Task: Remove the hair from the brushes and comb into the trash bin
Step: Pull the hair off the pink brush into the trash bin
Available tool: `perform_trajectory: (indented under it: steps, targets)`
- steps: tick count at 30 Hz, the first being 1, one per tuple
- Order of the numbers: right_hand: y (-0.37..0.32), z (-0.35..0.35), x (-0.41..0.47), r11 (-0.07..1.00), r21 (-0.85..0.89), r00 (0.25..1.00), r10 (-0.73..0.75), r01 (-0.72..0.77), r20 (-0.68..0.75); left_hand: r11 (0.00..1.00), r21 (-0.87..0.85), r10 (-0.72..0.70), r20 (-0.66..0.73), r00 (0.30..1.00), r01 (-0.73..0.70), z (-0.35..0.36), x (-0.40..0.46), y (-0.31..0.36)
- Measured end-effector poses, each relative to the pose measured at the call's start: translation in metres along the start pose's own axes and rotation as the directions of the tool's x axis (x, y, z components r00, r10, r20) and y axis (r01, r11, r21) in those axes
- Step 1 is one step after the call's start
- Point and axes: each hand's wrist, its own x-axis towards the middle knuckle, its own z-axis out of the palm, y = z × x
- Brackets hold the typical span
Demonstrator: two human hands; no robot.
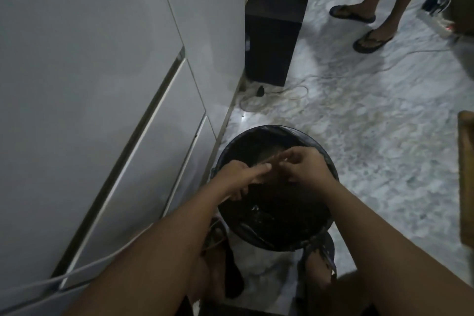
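Head camera, looking steeply down in dim light. Two bare forearms reach forward from the bottom of the frame and meet over a round black trash bin (275, 213) that stands on a pale marbled floor (372, 136). The bin is lined with a dark bag, and dark clumps lie inside it, too murky to identify.

The left hand (239, 179) is on the left side of the bin opening, its fingers closed on the near end of a thin, light-coloured comb (266, 158); the index finger lies stretched out toward the right hand. The comb slants up and away over the bin's mouth. The right hand (302, 167) sits just beside the left, fingertips pinched together at the comb. Whether hair is caught between them is too blurred to tell.

A tall pale cabinet (102, 84) with long drawer fronts fills the left half of the frame, close beside the bin. Beyond it a dark box-like unit (272, 41) stands on the floor, with loose pale cables (282, 95) trailing from its base. At the top right, a second person's lower legs (379, 2) in dark flip-flops stand well apart from the bin, near a white power strip (436, 22). The wearer's own sandalled feet show below the bin.
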Motion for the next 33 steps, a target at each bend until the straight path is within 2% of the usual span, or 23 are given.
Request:
perform_trajectory:
  steps: [6,11,14,17,19,23,27,29,33]
  targets:
    - [-0.016,-0.015,0.012,0.959,-0.249,0.991,-0.135,0.133,0.008,0.982,0.185,0.051,-0.04,0.998,-0.043,-0.008,0.016,0.008]
    - [-0.02,-0.018,0.025,0.949,-0.254,0.983,-0.178,0.184,0.048,0.969,0.235,0.085,-0.044,0.995,-0.072,-0.013,0.029,0.01]
    - [-0.022,-0.024,0.029,0.939,-0.235,0.963,-0.217,0.251,0.158,0.96,0.271,0.086,-0.049,0.995,-0.07,-0.015,0.036,0.017]
    - [-0.021,-0.024,0.031,0.909,-0.289,0.936,-0.225,0.302,0.269,0.942,0.327,0.089,-0.038,0.995,-0.072,-0.016,0.039,0.018]
    - [-0.021,-0.021,0.032,0.901,-0.315,0.944,-0.227,0.297,0.239,0.936,0.341,0.096,-0.02,0.995,-0.083,-0.016,0.04,0.018]
    - [-0.022,-0.024,0.034,0.917,-0.315,0.969,-0.238,0.244,0.06,0.941,0.334,0.075,-0.023,0.997,-0.063,-0.019,0.043,0.021]
    - [-0.021,-0.036,0.035,0.903,-0.39,0.982,-0.19,0.183,0.021,0.935,0.353,0.06,-0.095,0.994,-0.023,-0.026,0.046,0.022]
    - [-0.02,-0.039,0.034,0.899,-0.407,0.987,-0.138,0.16,0.082,0.94,0.34,0.059,-0.127,0.99,-0.012,-0.028,0.045,0.022]
    - [-0.017,-0.038,0.03,0.874,-0.462,0.945,0.014,0.148,0.328,0.914,0.406,0.112,-0.193,0.975,-0.024,-0.027,0.043,0.025]
